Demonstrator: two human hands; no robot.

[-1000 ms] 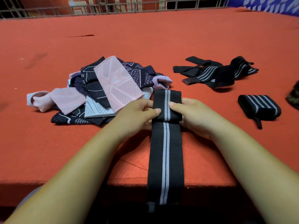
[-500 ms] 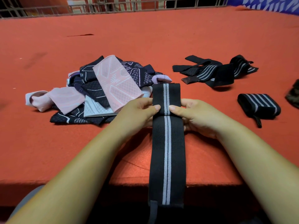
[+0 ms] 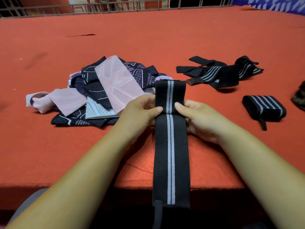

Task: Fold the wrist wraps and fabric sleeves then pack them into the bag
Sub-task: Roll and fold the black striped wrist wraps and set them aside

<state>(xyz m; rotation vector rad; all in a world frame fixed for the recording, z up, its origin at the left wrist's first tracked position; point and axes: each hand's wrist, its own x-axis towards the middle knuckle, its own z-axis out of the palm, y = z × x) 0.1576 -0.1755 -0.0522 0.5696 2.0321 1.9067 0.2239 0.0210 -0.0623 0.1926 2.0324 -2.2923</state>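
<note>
Pinching the wrap [image 3: 170, 154] at its fold: my left hand [image 3: 140, 111] and right hand [image 3: 198, 116], thumbs on top, fingers beneath.
Wrap: black, two grey stripes, centre of view; far end doubled back, tail hanging over the near edge at 6 o'clock.
Table [image 3: 148, 38]: red felt, creased near that edge.
Sleeves [image 3: 105, 90]: heap, 10 o'clock.
Loose wraps [image 3: 219, 73]: 1 o'clock.
Rolled wrap [image 3: 264, 108]: 3 o'clock.
Railing [image 3: 115, 7]: 12 o'clock, beyond the table.
</note>
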